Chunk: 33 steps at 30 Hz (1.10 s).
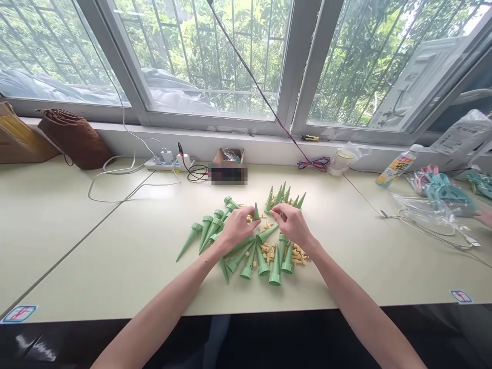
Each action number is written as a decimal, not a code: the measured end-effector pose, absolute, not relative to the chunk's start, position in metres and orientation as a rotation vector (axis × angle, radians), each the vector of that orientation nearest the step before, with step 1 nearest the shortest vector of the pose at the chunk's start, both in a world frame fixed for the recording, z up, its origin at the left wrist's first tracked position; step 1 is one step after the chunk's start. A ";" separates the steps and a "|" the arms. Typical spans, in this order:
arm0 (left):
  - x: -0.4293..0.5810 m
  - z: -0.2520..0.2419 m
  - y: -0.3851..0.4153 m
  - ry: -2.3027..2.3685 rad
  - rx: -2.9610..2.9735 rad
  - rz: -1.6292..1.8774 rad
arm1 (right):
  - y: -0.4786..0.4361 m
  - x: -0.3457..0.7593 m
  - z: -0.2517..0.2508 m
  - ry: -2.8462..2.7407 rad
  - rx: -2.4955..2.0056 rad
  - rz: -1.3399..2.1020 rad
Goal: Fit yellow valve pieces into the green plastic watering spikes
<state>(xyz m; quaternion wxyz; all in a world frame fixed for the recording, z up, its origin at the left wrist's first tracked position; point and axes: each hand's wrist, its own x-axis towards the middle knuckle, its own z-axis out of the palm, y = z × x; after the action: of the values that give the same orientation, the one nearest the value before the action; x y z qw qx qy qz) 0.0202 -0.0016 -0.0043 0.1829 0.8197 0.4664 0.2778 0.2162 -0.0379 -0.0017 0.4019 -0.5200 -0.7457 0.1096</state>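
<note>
My left hand (240,225) is closed on a green plastic spike (257,212), its pointed end up. Across from it, my right hand (292,223) has thumb and finger pinched together; whatever they hold is too small to make out. Just behind the right hand, several green spikes stand upright in a cluster (283,192). Other loose green spikes with ribbed collars (186,243) lie to the left of and in front of my hands, some pointing toward me. Among them is a heap of small tan pieces (298,254), partly hidden beneath spikes and the right hand.
At the back stand a power strip (163,163), a small open box (229,155) and a brown drawstring bag (76,137). On the right are a bottle (397,166), plastic-wrapped teal and pink items (442,187), a white cable (434,233) and another person's hand (484,218).
</note>
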 end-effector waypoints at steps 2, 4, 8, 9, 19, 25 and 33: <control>0.022 -0.007 -0.002 1.361 2.354 0.731 | -0.039 0.218 -0.001 -2.005 -1.410 0.249; 0.024 -0.009 -0.003 1.403 2.368 0.692 | -0.039 0.219 -0.002 -2.113 -1.503 0.249; 0.024 -0.012 -0.001 1.432 2.343 0.684 | -0.037 0.216 -0.003 -2.223 -1.604 0.237; 0.024 -0.012 -0.001 1.428 2.332 0.693 | -0.037 0.214 -0.003 -2.237 -1.619 0.226; 0.023 -0.016 0.004 1.378 2.270 0.763 | -0.028 0.192 0.008 -2.289 -1.877 0.226; 0.022 -0.011 0.003 1.364 2.257 0.809 | -0.025 0.184 0.008 -2.278 -2.027 0.286; 0.022 -0.006 0.002 1.362 2.280 0.774 | -0.026 0.183 0.008 -2.266 -2.075 0.297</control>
<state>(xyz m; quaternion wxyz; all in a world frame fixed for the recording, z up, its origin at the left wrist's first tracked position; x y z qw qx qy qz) 0.0219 0.0019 -0.0059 0.1866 0.8096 0.4839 0.2748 0.1832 -0.0264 0.0076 0.0272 -0.6719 -0.7339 0.0961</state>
